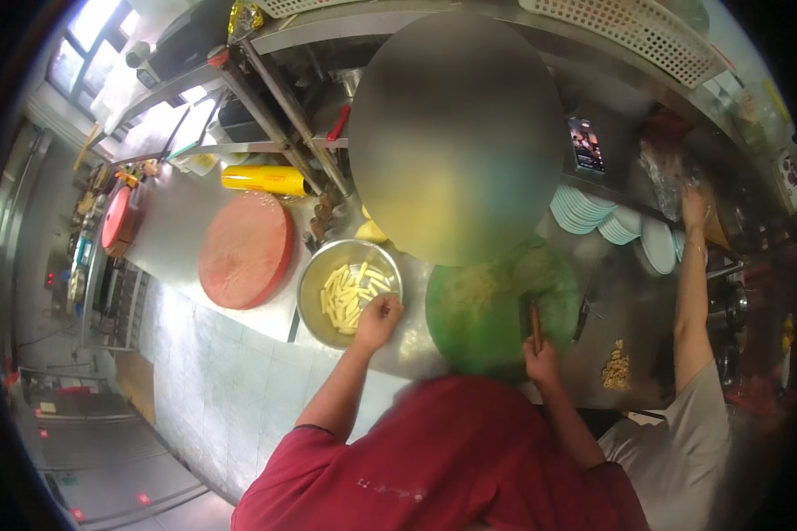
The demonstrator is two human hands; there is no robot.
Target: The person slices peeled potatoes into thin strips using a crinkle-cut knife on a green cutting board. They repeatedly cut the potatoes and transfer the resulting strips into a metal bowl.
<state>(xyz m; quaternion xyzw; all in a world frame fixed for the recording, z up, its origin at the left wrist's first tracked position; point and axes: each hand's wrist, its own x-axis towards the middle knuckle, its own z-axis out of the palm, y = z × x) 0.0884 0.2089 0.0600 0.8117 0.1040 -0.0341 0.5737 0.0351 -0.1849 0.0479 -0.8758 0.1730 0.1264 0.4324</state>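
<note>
My left hand (pixel 380 322) is at the near right rim of a steel bowl (pixel 307 326), fingers curled. Whether it pinches a piece or grips the rim cannot be made out. Inside the bowl lie many pale yellow cut strips (pixel 343 292), which look like potato. My right hand (pixel 542 362) grips the brown handle of a cleaver (pixel 526 318), its blade held over a round green chopping board (pixel 461 332). Pale bits are scattered on the board. A large blurred disc hides the area beyond it. Pale yellow pieces (pixel 370 231) show beside the bowl.
A thick pink chopping block (pixel 246 249) and a yellow roll (pixel 264 180) stand left. Stacked plates (pixel 579 209), a lit phone (pixel 586 145) and peeled garlic or nuts (pixel 616 368) are right. Another person's hand (pixel 694 206) reaches to a plastic bag (pixel 664 176).
</note>
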